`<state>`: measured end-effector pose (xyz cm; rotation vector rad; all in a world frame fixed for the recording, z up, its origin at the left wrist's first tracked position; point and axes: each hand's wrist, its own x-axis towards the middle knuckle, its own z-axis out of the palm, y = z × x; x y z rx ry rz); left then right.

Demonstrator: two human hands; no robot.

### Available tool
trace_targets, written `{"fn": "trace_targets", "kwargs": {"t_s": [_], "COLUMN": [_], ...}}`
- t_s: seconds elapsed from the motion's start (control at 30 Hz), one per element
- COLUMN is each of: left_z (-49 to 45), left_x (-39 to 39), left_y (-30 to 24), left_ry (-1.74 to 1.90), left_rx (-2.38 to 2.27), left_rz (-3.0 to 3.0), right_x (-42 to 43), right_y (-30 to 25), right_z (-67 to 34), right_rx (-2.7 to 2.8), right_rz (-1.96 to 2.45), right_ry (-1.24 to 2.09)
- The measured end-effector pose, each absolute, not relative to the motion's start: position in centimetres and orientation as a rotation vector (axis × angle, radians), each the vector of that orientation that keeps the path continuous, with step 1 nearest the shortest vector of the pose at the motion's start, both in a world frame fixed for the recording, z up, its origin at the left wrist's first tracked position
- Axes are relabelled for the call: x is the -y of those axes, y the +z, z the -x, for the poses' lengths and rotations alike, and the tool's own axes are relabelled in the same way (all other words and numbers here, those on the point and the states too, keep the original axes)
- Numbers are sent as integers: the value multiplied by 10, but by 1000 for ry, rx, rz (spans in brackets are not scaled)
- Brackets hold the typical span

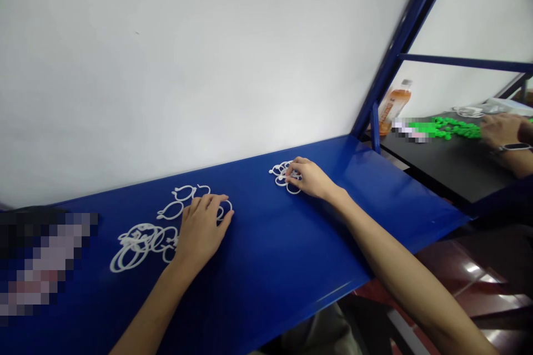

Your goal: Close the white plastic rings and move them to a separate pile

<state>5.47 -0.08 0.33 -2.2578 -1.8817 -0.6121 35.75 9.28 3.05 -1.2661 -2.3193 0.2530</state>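
Head view, only one. Blue tabletop (266, 255) runs lower-L to upper-R along a white wall (187, 55).

L side: left hand (202, 230) lies palm down, flat and open, fingers loosely spread, gripping nothing. It rests on the R end of a ring spread (137, 244), white thin plastic rings lying flat on the tabletop, some overlapping. The spread's long axis follows the tabletop's length, from bigger stacked rings at lower-L up to single ones by the fingertips. A few rings sit just beyond the hand, nearer the wall. Each has small nubs on the rim, too small to tell which way they point.

R side: right hand (310, 177) is reached further along, well apart from the left, fingers curled w/ tips down on a ring cluster (280, 175), small, flat, close to the wall edge. Can't tell if it pinches a ring or only presses.

Far R, past a blue frame post (400, 44): black tabletop (449, 161) w/ a pile of green parts (453, 127), an orange bottle (393, 105) standing upright by the post, and a co-worker's hand (499, 127) beside the green pile.
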Motion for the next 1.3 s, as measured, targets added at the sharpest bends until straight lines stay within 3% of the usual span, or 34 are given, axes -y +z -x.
{"fn": "trace_targets", "kwargs": {"t_s": [0.37,0.57,0.77,0.97,1.3], "left_z": [-65,-70,-79,-87,-78], "left_x": [8,12,18,20,12], "left_y": [11,18,13,6,-1], "left_ry": [-954,-1102,-1160,-1206,-868], "left_rx": [1574,1381,1286,1316,1648], "left_rz": [2274,2324,2412,2506,2498], "right_x": [-91,-78,-41,-22,-30], "right_y": [34,36,32,22,21], "right_z": [-359,-343,-305,-286,-291], "right_rx": [2262,2218,2264,2107,2266], "right_rz": [1439,1300,863,845,858], "right_ry": [148,93,580,982,720]}}
